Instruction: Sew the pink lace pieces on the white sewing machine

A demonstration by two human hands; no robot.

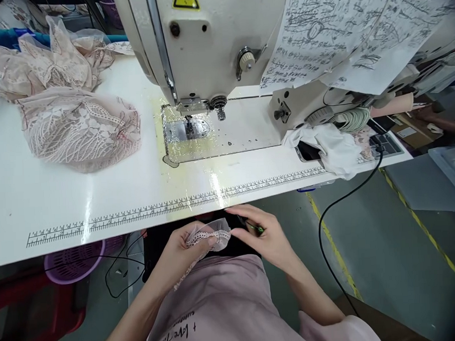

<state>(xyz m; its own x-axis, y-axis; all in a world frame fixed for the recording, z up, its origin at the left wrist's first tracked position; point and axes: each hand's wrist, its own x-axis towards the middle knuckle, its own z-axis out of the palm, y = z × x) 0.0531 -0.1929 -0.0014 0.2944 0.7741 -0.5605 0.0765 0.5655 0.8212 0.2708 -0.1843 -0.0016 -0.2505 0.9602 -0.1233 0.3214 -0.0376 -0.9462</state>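
In front of my lap, below the table edge, my left hand (191,247) is closed on a strip of lace trim (211,235) with sheer pale fabric, the thumb pressing on top. A tail of the lace hangs down from this hand toward the shirt. Just right of it is my right hand (266,234), its thumb tip at the lace's right end. Curled in the right hand's fingers is a small black-and-green tool (257,228), mostly hidden, so its kind does not show. Above both hands stands a white sewing machine (222,45), its needle and presser foot (190,126) over the metal plate.
Pale lace garments (82,129) lie piled on the table's left. A printed ruler (176,205) runs along the front edge. White cloth (335,148) partly covers a phone (307,152) at right. Handwritten sheets (342,35) hang over the machine. Below are a purple basket (75,262) and a black cable (323,236).
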